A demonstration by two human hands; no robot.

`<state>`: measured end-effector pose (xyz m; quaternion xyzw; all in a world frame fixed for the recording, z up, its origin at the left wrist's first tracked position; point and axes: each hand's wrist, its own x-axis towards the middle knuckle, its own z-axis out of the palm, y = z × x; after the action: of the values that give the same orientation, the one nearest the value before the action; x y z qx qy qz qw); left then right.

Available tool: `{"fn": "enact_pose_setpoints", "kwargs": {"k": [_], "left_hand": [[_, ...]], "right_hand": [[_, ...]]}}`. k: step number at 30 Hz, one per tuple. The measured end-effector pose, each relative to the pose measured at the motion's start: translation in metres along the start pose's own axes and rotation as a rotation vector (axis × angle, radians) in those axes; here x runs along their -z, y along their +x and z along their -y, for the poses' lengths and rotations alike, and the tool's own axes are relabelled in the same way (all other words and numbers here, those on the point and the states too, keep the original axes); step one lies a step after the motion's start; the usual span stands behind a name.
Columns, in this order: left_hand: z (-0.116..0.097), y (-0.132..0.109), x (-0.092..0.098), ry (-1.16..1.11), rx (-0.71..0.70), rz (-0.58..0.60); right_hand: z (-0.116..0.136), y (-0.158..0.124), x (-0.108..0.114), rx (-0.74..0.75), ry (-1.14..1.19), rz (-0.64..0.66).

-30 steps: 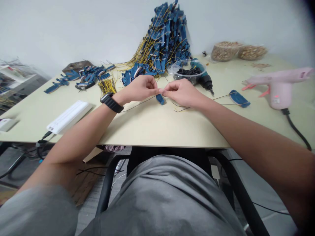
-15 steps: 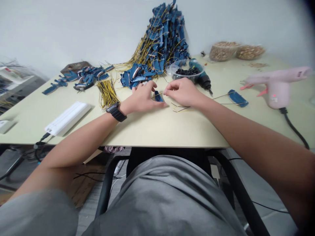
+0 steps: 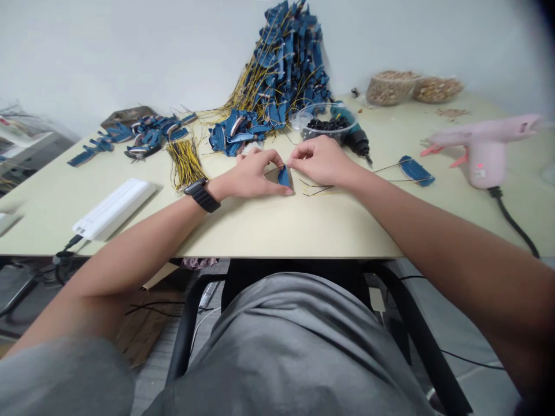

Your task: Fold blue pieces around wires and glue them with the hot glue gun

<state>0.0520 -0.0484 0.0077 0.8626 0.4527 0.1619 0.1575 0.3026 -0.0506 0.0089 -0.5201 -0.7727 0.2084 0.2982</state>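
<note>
Because the light, stiff-looking blue strip (image 3: 284, 176) is best held by its edges, it is pinched by the fingertips of the right hand (image 3: 323, 162); the grip of the left hand (image 3: 255, 174), at 9 o'clock, cannot be told.

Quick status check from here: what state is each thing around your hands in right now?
Left hand, curled around the blue piece
Right hand, fingers pinched at the blue piece's top
Blue piece, between both hands, thin wire at it
Pink glue gun, lying down, cord attached
Clear bowl, uncovered, holding black bits
Cordless drill, lying beside the bowl
</note>
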Motion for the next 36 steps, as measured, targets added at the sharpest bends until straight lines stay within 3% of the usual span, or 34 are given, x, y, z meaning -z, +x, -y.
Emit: {"fn": "enact_pose_setpoints", "kwargs": {"k": [15, 36], "left_hand": [[0.015, 0.004, -0.004, -0.019, -0.050, -0.014], [0.010, -0.001, 0.002, -0.046, -0.151, -0.044]], "right_hand": [[0.000, 0.002, -0.003, -0.002, -0.053, 0.022], [-0.005, 0.006, -0.001, -0.026, -0.037, 0.036]]}}
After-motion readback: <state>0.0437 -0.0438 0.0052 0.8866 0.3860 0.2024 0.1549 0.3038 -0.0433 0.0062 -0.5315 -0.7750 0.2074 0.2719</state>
